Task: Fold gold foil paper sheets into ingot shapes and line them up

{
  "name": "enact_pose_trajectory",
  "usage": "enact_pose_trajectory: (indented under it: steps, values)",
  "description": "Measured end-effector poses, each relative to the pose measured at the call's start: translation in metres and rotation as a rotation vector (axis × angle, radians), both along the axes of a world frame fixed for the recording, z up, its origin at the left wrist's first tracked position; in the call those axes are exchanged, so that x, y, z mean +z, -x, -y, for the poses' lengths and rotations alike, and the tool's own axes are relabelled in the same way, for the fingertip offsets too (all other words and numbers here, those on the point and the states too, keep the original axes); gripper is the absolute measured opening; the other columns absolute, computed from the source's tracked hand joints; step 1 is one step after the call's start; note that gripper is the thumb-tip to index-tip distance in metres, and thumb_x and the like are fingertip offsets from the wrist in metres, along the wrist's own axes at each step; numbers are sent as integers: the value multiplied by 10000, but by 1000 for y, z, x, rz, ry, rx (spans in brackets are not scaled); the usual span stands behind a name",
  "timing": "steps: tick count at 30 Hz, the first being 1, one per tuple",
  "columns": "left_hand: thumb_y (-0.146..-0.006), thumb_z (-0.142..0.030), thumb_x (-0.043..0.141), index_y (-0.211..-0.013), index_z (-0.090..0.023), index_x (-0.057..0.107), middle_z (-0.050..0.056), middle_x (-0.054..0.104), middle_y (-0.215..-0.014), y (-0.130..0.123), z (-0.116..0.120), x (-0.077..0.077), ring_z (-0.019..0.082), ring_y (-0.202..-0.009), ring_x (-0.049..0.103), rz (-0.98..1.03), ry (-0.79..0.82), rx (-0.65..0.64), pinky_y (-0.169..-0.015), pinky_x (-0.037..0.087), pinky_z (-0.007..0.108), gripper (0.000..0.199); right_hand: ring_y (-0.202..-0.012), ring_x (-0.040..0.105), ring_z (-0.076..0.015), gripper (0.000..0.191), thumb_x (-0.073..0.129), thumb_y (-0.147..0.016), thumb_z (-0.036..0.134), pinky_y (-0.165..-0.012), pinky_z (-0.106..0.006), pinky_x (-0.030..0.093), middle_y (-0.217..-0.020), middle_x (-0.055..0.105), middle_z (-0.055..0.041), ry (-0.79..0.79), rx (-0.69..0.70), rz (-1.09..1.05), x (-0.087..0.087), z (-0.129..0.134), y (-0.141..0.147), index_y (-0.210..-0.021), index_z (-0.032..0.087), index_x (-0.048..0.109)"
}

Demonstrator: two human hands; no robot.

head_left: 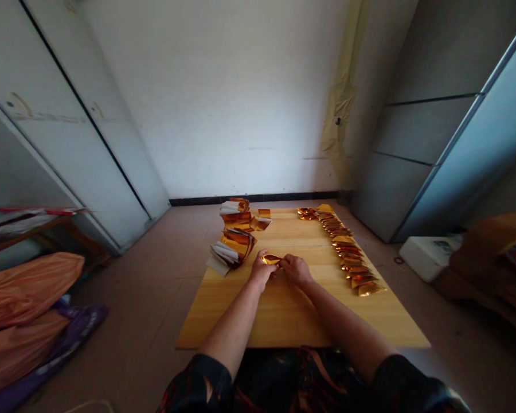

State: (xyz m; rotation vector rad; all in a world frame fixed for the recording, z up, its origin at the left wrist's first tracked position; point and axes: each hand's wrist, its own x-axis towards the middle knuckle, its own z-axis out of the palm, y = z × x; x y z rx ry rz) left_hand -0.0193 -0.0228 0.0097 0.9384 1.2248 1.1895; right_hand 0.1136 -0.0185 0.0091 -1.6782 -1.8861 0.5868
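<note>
My left hand [261,271] and my right hand [296,272] meet above the middle of a light wooden board [292,318], pinching a small folded piece of gold foil paper [270,260] between them. Left of my hands lie loose stacks of gold-and-white foil sheets [236,246], the nearest almost touching my left hand. A smaller stack of foil sheets [262,219] sits at the far end of the board. Along the right side runs a long overlapping row of folded gold foil pieces [341,249], apart from my right hand.
The board lies low over a tiled floor [133,287], with a white wall behind. Pale cabinet doors [81,132] stand at the left, above orange and purple cloth bundles [21,304]. A grey-blue cabinet [438,132], white box [430,258] and brown furniture stand at the right.
</note>
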Motion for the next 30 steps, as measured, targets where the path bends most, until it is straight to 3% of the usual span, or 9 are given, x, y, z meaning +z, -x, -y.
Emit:
enact_pose_trajectory:
  steps: [9, 13, 18, 25, 30]
  values:
    - [-555, -39, 669, -1277, -195, 377, -11, 612, -745, -1, -1, 1, 72, -444, 524, -113, 88, -6, -413, 393, 167, 795, -657, 550, -120, 127, 559, -745, 271, -582, -204, 379, -722, 640, 1, -83, 93, -201, 1, -4, 3, -807, 189, 634]
    - [-538, -50, 693, -1110, -168, 498, -38, 596, -626, -1, 1, 2, 82, -426, 517, -87, 65, -101, -400, 383, 169, 615, -652, 556, -117, 150, 541, -780, 304, -597, -207, 411, -693, 630, 9, -54, 108, -319, 1, -10, 6, -755, 189, 635]
    - [-549, -35, 650, -870, -147, 560, -35, 577, -537, -1, 2, 0, 104, -441, 530, -102, 28, -150, -420, 400, 188, 351, -743, 568, -125, 148, 527, -803, 238, -689, -220, 422, -778, 633, -18, -127, 172, -240, 7, -10, 8, -747, 184, 653]
    - [-577, -50, 610, -855, -144, 554, -15, 596, -608, -1, 5, -4, 105, -503, 564, 128, 61, -291, -481, 441, 200, 299, -733, 544, -114, 178, 483, -853, 223, -658, -201, 385, -771, 612, -12, -108, 165, -163, 6, -5, 6, -760, 185, 630]
    - [-644, -89, 589, -811, -148, 529, -14, 591, -604, -2, 9, 1, 101, -501, 578, 306, 104, -304, -499, 464, 203, 187, -720, 532, -120, 202, 459, -865, 237, -660, -209, 361, -758, 603, -18, -134, 152, -112, 1, -9, 5, -737, 181, 605]
